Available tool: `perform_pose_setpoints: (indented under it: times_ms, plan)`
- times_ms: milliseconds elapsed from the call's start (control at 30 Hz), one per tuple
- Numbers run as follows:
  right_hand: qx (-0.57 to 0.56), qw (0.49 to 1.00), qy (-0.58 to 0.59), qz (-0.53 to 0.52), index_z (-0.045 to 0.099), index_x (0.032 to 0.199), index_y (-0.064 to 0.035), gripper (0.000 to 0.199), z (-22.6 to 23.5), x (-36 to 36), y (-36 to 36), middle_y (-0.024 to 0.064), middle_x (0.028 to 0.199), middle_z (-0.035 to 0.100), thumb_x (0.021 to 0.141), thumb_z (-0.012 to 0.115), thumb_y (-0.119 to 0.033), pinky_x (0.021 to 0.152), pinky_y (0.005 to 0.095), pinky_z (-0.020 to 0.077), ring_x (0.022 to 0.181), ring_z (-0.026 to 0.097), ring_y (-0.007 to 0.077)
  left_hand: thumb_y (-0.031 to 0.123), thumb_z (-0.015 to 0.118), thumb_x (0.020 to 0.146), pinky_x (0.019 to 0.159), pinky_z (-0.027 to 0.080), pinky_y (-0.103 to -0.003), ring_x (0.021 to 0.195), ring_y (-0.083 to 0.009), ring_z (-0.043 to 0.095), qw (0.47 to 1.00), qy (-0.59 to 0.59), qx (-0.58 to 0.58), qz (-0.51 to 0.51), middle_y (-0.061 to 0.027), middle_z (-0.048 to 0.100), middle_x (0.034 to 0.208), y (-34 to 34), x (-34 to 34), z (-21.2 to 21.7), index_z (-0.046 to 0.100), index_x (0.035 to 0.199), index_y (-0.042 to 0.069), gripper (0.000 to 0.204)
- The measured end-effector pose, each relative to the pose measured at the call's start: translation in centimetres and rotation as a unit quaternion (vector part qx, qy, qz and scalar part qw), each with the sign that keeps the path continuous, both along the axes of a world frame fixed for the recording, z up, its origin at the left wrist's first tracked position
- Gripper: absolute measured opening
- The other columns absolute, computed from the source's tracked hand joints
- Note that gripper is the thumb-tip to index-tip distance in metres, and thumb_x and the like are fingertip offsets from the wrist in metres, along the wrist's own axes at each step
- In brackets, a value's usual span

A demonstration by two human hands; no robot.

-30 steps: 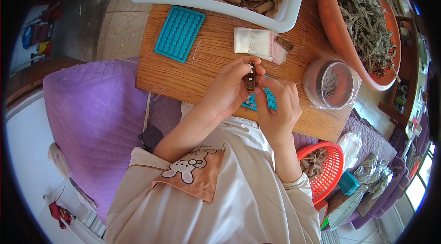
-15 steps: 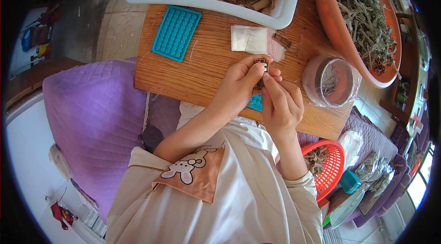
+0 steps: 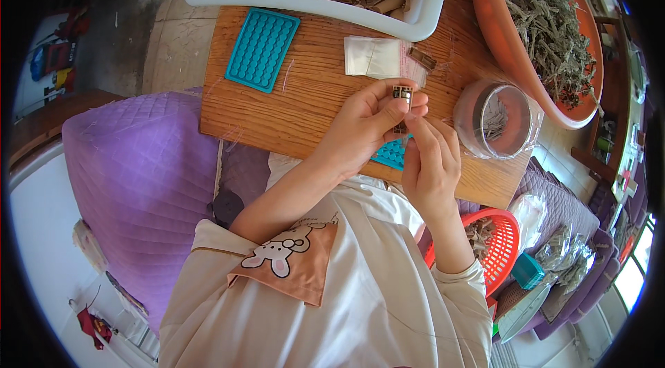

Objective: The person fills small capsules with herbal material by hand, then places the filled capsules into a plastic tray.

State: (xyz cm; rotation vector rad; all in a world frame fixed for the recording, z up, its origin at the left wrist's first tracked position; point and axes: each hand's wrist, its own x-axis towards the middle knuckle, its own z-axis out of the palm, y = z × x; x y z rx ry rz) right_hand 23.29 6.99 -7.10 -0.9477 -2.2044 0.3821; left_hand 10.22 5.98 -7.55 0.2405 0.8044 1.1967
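My left hand (image 3: 364, 122) is closed on a small brown half-tube piece (image 3: 402, 93), held upright between thumb and fingers over the wooden table. The piece has dark and gold marks on its face. Close against its lower right side is my right hand (image 3: 433, 160), fingers curled and index fingertip at the piece. Whatever those right fingers pinch is too small or hidden to make out. Beneath both hands a teal dimpled mat (image 3: 391, 153) shows only in part. Just beyond them lie clear plastic bags (image 3: 373, 56) and another brown piece (image 3: 422, 58).
A white bin (image 3: 312, 2) of brown half-tube pieces stands at the far side. Another teal dimpled mat (image 3: 262, 49) lies at left on the table (image 3: 305, 101). At right are a clear round tub (image 3: 478, 119), an orange basin (image 3: 495, 29) of dried stems and a red basket (image 3: 509, 243).
The brown piece has tilted in my left fingers, so more of its marked face shows. My right hand has shifted slightly right, and its fingertips have drawn a little away from the piece.
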Motion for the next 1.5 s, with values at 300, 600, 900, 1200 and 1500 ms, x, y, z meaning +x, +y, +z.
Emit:
perform_pose_setpoints:
  times_ms: [300, 600, 900, 1200, 1500]
  plan:
    - [-0.192, 0.96, 0.114, -0.168, 0.056, 0.088, -0.0023, 0.022, 2.1, -1.2, -0.6, 0.0074, 0.079, 0.061, 0.068, 0.064, 0.0, 0.062, 0.0304, 0.046, 0.069, 0.058, 0.0216, 0.017, 0.051, 0.085, 0.077, 0.047, -0.025, 0.094, -0.0133, 0.054, 0.999, -0.02, 0.021, -0.021, -0.0083, 0.054, 0.109, 0.2, 0.5, 0.6, 0.046, 0.114, 0.003, 0.033]
    - [-0.115, 0.977, 0.107, -0.147, 0.054, 0.087, -0.0001, 0.019, 2.9, -0.3, -0.8, 0.0096, 0.077, 0.06, 0.07, 0.062, 0.003, 0.068, 0.0322, 0.047, 0.07, 0.059, 0.0224, 0.018, 0.05, 0.086, 0.079, 0.047, -0.027, 0.096, -0.0147, 0.054, 0.997, -0.063, 0.023, -0.038, -0.0088, 0.054, 0.109, 0.0, 1.0, 0.9, 0.044, 0.116, 0.003, 0.034]
    - [-0.057, 0.974, 0.203, -0.081, 0.049, 0.092, 0.0008, 0.023, 2.0, 0.4, 0.5, 0.0121, 0.078, 0.058, 0.072, 0.059, 0.007, 0.063, 0.0294, 0.0466, 0.069, 0.057, 0.0232, 0.006, 0.047, 0.086, 0.074, 0.045, -0.022, 0.081, -0.0087, 0.054, 0.991, 0.016, 0.079, -0.108, -0.0056, 0.058, 0.091, -0.9, 0.2, 2.4, 0.042, 0.115, -0.002, 0.03]
    - [-0.021, 0.989, 0.134, -0.051, 0.052, 0.087, -0.0002, 0.02, 0.8, 0.5, -0.2, 0.0084, 0.074, 0.058, 0.07, 0.061, 0.006, 0.056, 0.0283, 0.0454, 0.065, 0.056, 0.0217, 0.006, 0.046, 0.087, 0.078, 0.045, -0.023, 0.086, -0.0086, 0.053, 0.978, 0.14, 0.075, -0.132, -0.0056, 0.055, 0.095, -1.9, 0.0, 1.7, 0.041, 0.116, -0.002, 0.031]
    - [-0.593, 0.786, 0.172, 0.033, 0.047, 0.088, -0.0029, 0.025, 1.7, 2.6, 1.5, 0.0021, 0.087, 0.046, 0.07, 0.059, 0.008, 0.066, 0.0227, 0.0444, 0.082, 0.046, 0.01, 0.004, 0.045, 0.086, 0.07, 0.044, -0.02, 0.078, -0.0087, 0.056, 0.903, 0.321, 0.086, -0.273, -0.0057, 0.057, 0.086, -2.0, -0.7, 1.9, 0.045, 0.11, -0.003, 0.025]
